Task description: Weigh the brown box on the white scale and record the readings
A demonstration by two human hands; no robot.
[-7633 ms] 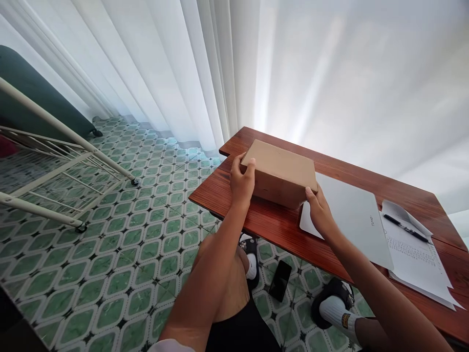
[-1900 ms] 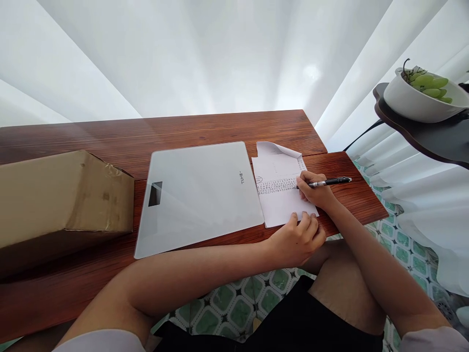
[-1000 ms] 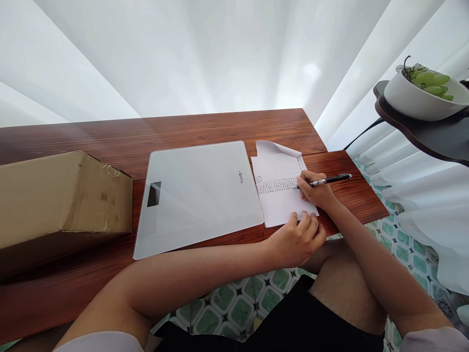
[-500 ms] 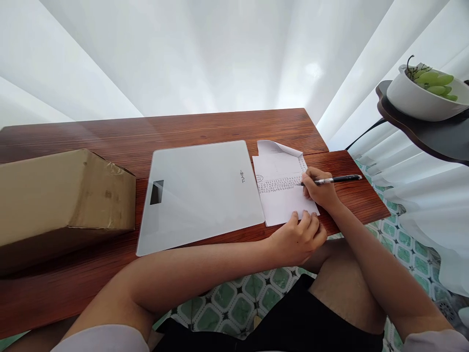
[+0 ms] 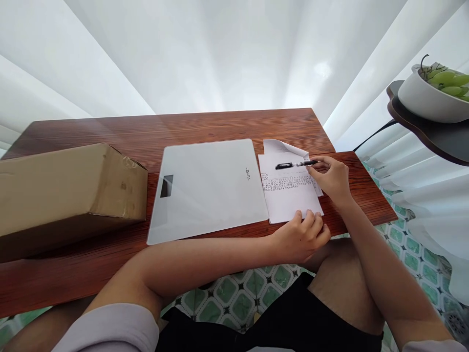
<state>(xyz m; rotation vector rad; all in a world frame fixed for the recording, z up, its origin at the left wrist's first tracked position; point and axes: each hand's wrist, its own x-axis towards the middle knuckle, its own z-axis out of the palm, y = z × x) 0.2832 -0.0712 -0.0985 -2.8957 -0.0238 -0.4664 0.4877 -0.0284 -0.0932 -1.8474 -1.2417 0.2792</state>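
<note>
One black pen point(image 5: 284, 166) is pinched between the thumb and fingers of the right hand point(image 5: 330, 178), lying almost level above the upper part of the paper point(image 5: 293, 208), with its free end pointing left. Whether the pen touches the page cannot be told. The left hand point(image 5: 302, 237) is just below, apart from the right; its loosely bent fingers meet the near edge of the paper, while its thumb is hidden, so any grip there cannot be told. Rows of small handwriting cross the middle of the page, and a round mark sits at their left end. At the far side, a top sheet curls over.

Just left of the paper, a flat white scale point(image 5: 212, 195) with a dark display lies on the brown wooden table point(image 5: 183, 128). Farther left, just beside the scale, stands a closed cardboard box point(image 5: 54, 190), cut off by the edge of view. To the right, a dark shelf point(image 5: 439, 137) carries a white bowl point(image 5: 427, 98) of green grapes point(image 5: 445, 78). White curtains point(image 5: 205, 54) hang behind, and green patterned tiles point(image 5: 242, 305) show below the table.
</note>
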